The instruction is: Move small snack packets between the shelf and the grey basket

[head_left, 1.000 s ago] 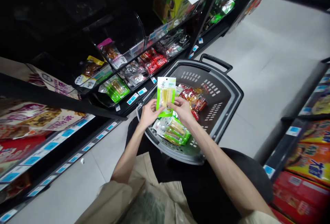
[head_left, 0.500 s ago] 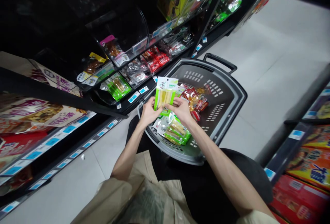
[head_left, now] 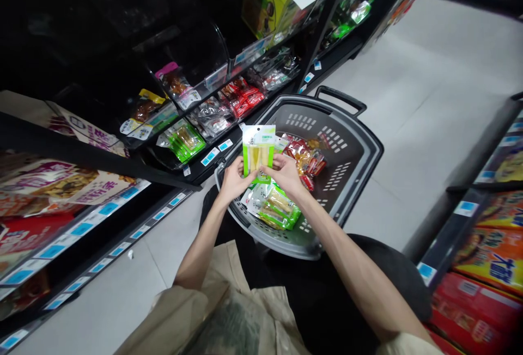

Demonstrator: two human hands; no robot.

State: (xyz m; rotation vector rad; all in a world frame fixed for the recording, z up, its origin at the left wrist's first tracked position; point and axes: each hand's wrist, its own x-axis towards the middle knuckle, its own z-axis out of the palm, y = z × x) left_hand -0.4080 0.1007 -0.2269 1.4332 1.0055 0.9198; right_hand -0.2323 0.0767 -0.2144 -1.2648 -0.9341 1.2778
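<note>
Both my hands hold a green and white snack packet [head_left: 258, 148] upright over a grey shopping basket [head_left: 359, 151]. My left hand [head_left: 233, 182] pinches its lower left edge. My right hand [head_left: 286, 174] grips its lower right edge. Under my hands, more green packets [head_left: 275, 208] lie in the basket's near end, and red packets [head_left: 304, 159] lie in the middle.
Dark shelves on the left carry hanging snack packets [head_left: 186, 140] with blue price tags [head_left: 210, 156]. A yellow-green carton [head_left: 269, 9] stands on an upper shelf. Red and orange boxes [head_left: 486, 268] fill the shelf on the right. Pale floor tiles run between.
The packet has shifted slightly left and turned a little more upright in my hands. Both grips stay the same.
</note>
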